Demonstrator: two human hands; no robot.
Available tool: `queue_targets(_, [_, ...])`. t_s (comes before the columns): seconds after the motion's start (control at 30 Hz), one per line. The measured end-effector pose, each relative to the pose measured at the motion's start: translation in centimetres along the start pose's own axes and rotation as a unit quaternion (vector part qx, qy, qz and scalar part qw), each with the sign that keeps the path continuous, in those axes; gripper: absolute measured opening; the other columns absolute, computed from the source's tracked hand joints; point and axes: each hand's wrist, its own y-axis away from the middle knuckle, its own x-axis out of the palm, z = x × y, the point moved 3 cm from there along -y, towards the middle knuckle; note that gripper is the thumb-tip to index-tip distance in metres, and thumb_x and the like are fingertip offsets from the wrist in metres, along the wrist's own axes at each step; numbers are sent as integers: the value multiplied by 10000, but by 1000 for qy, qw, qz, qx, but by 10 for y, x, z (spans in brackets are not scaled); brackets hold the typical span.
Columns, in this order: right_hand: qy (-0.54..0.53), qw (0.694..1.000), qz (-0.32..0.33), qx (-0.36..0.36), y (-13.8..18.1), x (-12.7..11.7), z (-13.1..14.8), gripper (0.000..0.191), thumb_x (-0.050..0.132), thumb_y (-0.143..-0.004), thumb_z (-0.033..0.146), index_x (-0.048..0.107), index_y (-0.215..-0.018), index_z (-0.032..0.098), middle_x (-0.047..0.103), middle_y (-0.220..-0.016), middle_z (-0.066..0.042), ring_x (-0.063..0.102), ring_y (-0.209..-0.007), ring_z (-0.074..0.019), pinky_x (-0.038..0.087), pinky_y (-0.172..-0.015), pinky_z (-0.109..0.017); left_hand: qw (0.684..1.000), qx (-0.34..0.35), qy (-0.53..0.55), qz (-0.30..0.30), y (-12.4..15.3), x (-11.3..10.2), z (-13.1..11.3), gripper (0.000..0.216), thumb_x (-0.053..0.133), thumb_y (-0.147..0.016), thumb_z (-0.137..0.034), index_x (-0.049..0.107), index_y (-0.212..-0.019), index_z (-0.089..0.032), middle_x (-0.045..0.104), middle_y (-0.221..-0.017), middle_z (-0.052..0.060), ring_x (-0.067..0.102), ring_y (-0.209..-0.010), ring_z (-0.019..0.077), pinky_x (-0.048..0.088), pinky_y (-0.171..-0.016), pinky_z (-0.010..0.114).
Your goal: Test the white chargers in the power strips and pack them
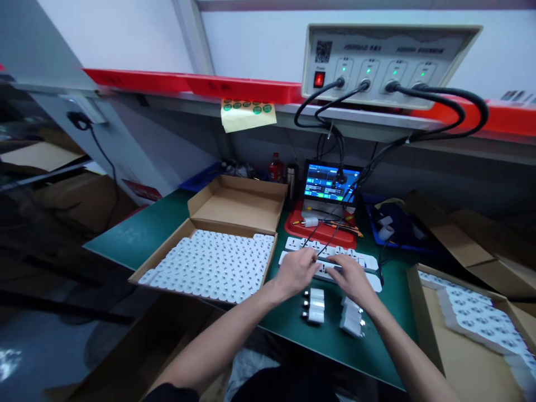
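My left hand [298, 272] is over the left half of the front white power strip [364, 279]. Its fingers are curled near the end of a thin black cable, and what they grip is hidden. Beside it, my right hand [350, 274] bends its fingers and thumb over the same strip; anything between them cannot be made out. A second white power strip [293, 243] lies just behind. Nearer the table edge, several white plug chargers [316, 307] stand in a row with their prongs to the left. Another white charger group [352, 319] sits under my right wrist, prongs to the right.
An open cardboard box [237, 204] full of white chargers [218, 265] is at left. A partly filled box [452, 363] stands at right. Behind the strips are a red tray [293, 223] and a lit screen [330, 181]. Black cables hang from a tester [389, 67] on the shelf.
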Motion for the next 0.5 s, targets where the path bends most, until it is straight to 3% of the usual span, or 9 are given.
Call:
queue_targets(0.07, [-21,1000,-1,7,-15,19,11,180,647,-1027,334,747,-1122,219,785,-1109,-91,711,-1060,-285,539,-958,-427,996,-60,38,-49,3,-13,26,171,735,-1011,-293,652,-1129,-201,723,-924,21,702,-870,213,533,-811,319])
queue_targets(0.17, [-20,1000,-7,18,-31,38,20,86,653,-981,261,727,-959,222,764,-950,-60,686,-934,-266,514,-873,-396,996,-65,59,-21,-4,-16,51,168,773,-949,-209,691,-1095,-206,713,-892,2,682,-851,200,495,-791,299])
queue_targets(0.23, [-16,1000,-13,20,-34,43,21,91,642,-974,236,709,-914,222,753,-908,-56,671,-899,-258,502,-851,-386,997,-44,57,25,-10,-12,58,55,752,-935,-159,728,-967,-198,733,-911,21,684,-881,204,488,-807,300])
queue_targets(0.33, [-13,999,-19,22,-28,44,19,91,632,-995,237,693,-930,222,747,-922,-59,662,-915,-257,499,-861,-381,996,-31,50,67,-16,-6,63,70,736,-926,-136,757,-881,-185,753,-906,41,695,-903,216,495,-842,313])
queue_targets(0.5, [-5,1000,-8,23,-23,43,20,75,625,-1021,213,673,-964,223,741,-1004,-77,646,-980,-263,491,-921,-385,997,-13,37,62,-14,-2,67,80,700,-955,-126,762,-935,-172,766,-982,69,710,-965,233,510,-902,333])
